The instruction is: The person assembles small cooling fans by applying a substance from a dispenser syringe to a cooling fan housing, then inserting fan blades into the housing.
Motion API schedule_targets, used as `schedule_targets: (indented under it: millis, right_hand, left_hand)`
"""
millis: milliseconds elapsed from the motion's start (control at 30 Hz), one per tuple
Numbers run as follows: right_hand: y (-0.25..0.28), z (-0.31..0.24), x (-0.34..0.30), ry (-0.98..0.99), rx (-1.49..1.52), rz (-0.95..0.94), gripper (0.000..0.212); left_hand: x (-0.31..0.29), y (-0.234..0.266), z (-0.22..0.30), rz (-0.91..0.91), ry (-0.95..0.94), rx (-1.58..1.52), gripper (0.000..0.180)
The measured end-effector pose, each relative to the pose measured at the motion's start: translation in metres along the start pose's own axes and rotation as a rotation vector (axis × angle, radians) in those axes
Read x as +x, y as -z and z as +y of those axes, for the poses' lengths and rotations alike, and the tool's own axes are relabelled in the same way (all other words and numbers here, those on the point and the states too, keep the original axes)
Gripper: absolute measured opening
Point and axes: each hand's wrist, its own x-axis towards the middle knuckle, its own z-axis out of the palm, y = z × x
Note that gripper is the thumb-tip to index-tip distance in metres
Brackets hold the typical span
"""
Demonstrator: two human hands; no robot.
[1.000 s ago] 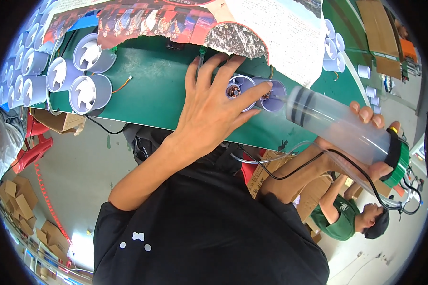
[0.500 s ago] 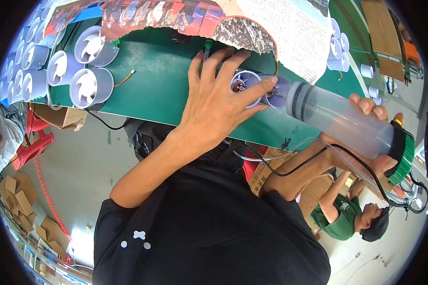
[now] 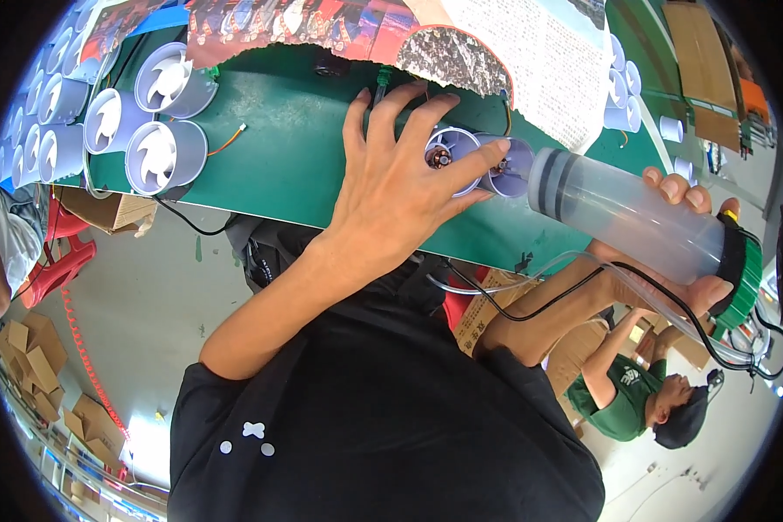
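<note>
My left hand (image 3: 390,196) reaches across the green table, its index finger and thumb bracing a pale purple cup-shaped fan housing (image 3: 470,180). Copper motor windings show inside that cup. Against its right side lies a second cup-shaped housing (image 3: 519,163); my index fingertip is over its opening. The other left fingers are spread on the table near a green-ended rod (image 3: 383,78). My right hand (image 3: 683,196) is wrapped around a large translucent dispensing syringe (image 3: 639,213) with a dark ringed plunger and a green cap (image 3: 741,277). The syringe's left end points at the second cup.
Several purple cups with white fan blades (image 3: 163,158) crowd the table's left side. Torn printed paper sheets (image 3: 531,52) overhang the far edge. A black cable and clear tubing (image 3: 613,261) run from the syringe cap. A co-worker in green (image 3: 618,391) is at the right, beside cardboard.
The syringe and my right hand have shifted very slightly right. My left hand keeps its place on the cups. The co-worker's head and arms have moved a little.
</note>
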Motion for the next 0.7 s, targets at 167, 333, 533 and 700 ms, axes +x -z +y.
schedule_targets:
  millis: [167,333,533,700]
  right_hand:
    - [-0.005,0.012,-0.003,-0.001,0.073,0.047,0.069]
    - [0.006,-0.003,-0.007,-0.056,-0.067,0.042,0.072]
    - [-0.002,0.001,0.003,0.560,0.281,0.639,0.058]
    - [0.019,0.007,-0.013,0.324,0.523,0.788,0.064]
  left_hand:
    - [-0.003,0.003,-0.005,-0.004,0.007,0.035,0.056]
    - [0.005,0.001,-0.001,-0.002,-0.026,-0.003,0.056]
    - [0.002,0.010,0.001,-0.016,0.000,-0.050,0.066]
    - [-0.014,0.014,-0.005,0.031,0.088,-0.130,0.085]
